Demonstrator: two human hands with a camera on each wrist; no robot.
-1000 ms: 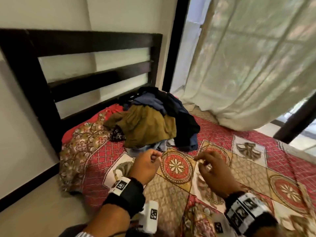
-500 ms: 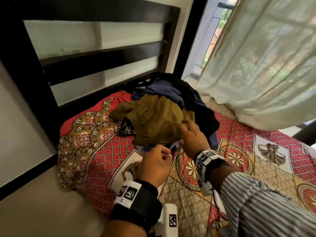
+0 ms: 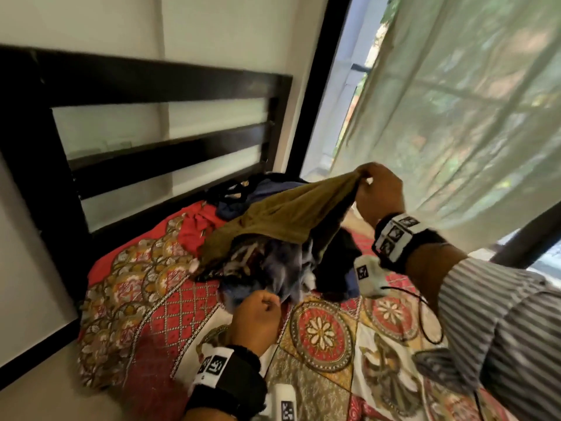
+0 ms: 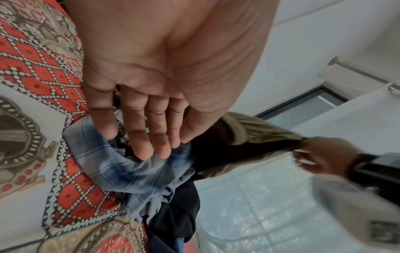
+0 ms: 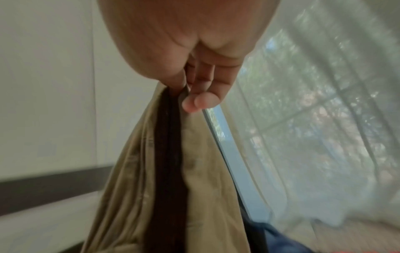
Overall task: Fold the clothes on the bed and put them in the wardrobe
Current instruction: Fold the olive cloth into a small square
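Two hands: right hand (image 3: 379,192) grip pinches olive garment (image 3: 282,217) mid-frame, above clothes pile (image 3: 273,262); left hand (image 4: 151,95) grip relaxed, fingers (image 4: 140,137) touching plaid shirt (image 4: 129,171).

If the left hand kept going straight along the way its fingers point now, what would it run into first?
Most likely the blue plaid garment at the near edge of the clothes pile. In the left wrist view the left hand has its fingers extended right over that cloth; whether they already touch it is unclear.
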